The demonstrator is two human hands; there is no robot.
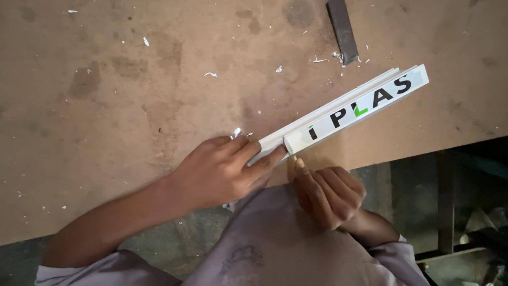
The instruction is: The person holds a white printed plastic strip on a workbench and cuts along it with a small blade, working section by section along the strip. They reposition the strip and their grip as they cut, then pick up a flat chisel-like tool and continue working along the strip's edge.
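White plastic profile [344, 108] gripped by left hand [222, 172]; right hand [328, 196] at its end.

Near end of the white plastic profile [349, 108] hidden under the left hand [219, 172]; dark bar [342, 29] cut off at top edge.

Looks like a workshop, prob. for cutting plastic or window profiles: a big, worn brown fibreboard table [106, 106] fills most of the frame, stained w/ dark blotches and strewn w/ small white shavings [210, 74], esp. upper centre. A white plastic profile strip [349, 108] lies at centre right, and a dark flat metal bar [342, 29] sits at the top edge. Lower right, below the table's edge, a bare dim floor and a dark metal frame [447, 201] show.
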